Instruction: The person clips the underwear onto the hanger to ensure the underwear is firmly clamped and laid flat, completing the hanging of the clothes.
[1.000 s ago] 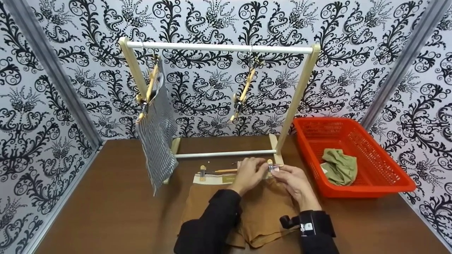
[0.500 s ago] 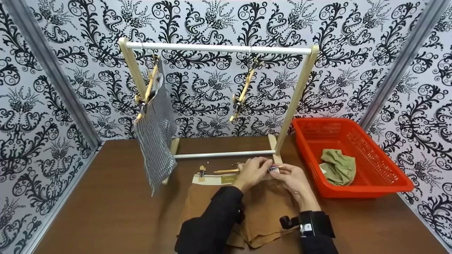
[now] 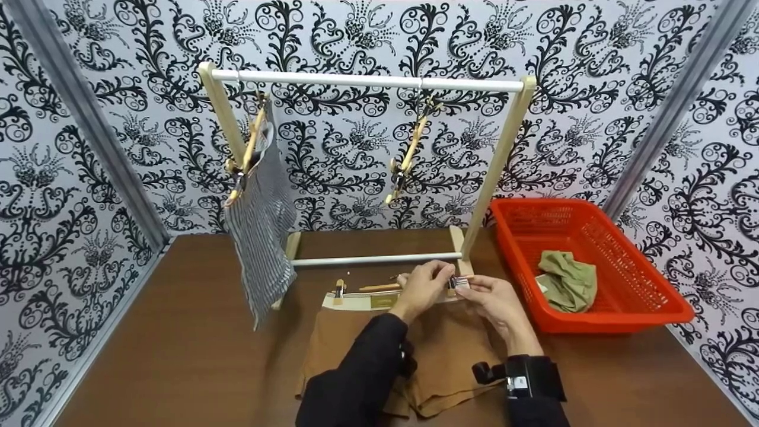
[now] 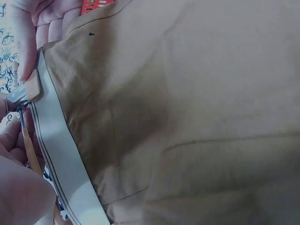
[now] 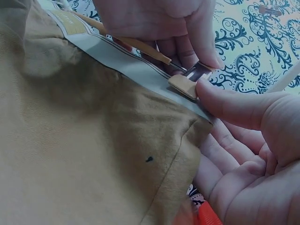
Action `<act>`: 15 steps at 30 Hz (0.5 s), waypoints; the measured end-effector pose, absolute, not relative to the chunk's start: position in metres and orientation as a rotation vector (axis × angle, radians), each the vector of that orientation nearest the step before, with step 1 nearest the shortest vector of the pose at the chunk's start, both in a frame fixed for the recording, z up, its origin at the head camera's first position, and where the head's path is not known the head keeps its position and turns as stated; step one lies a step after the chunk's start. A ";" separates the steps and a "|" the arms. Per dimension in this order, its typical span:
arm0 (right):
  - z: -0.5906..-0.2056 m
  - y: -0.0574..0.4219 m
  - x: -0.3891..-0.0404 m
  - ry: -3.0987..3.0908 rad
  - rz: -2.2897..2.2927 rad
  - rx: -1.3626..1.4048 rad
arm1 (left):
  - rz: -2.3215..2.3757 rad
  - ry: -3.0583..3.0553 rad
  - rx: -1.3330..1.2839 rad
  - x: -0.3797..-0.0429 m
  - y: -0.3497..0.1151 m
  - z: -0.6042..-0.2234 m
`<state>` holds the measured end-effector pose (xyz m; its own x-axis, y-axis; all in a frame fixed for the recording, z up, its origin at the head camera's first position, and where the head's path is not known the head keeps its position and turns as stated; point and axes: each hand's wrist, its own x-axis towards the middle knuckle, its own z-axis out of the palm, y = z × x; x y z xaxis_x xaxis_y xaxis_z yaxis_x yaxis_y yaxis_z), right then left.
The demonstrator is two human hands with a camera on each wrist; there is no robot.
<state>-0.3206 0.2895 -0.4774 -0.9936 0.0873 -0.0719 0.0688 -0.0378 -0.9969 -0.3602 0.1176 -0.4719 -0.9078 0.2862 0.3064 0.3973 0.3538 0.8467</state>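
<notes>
Brown shorts (image 3: 450,356) lie on the table with their pale waistband (image 5: 112,56) toward the rack. A wooden clip hanger (image 3: 379,287) lies along that waistband, its left clip (image 3: 340,289) on the cloth. My left hand (image 3: 422,292) pinches the hanger's right clip (image 5: 184,86) from the left, thumb at its metal part. From the other side my right hand (image 3: 497,303) pinches the same clip, thumb against its wooden pad and other fingers behind the shorts. In the left wrist view the clip (image 4: 32,86) sits at the waistband's edge. Whether its far side grips the cloth is hidden.
Behind the hands stands a wooden rack with a white top rail (image 3: 367,80). Striped grey cloth (image 3: 264,237) hangs from a hanger at its left; a bare hanger (image 3: 409,151) hangs further right. A red basket (image 3: 628,323) at the right holds green cloth (image 3: 569,281).
The right clip has tilted under my fingers, its metal part first turning narrow and now showing broad, with the wooden pad down at the waistband. Both hands shift only slightly.
</notes>
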 end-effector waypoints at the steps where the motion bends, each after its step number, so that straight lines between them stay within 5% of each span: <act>1: -0.477 0.290 -0.320 -2.162 2.249 -0.177 | -1.617 -2.490 -0.630 -0.360 0.118 -0.472; 15: -0.475 0.296 -0.318 -2.197 2.262 -0.144 | -1.718 -2.405 -0.510 -0.362 0.120 -0.468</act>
<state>-0.3182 0.2963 -0.4753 -0.9957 0.0530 -0.0756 0.0740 -0.0312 -0.9968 -0.3620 0.1197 -0.4679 -0.9324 0.1902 0.3075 0.3526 0.2899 0.8898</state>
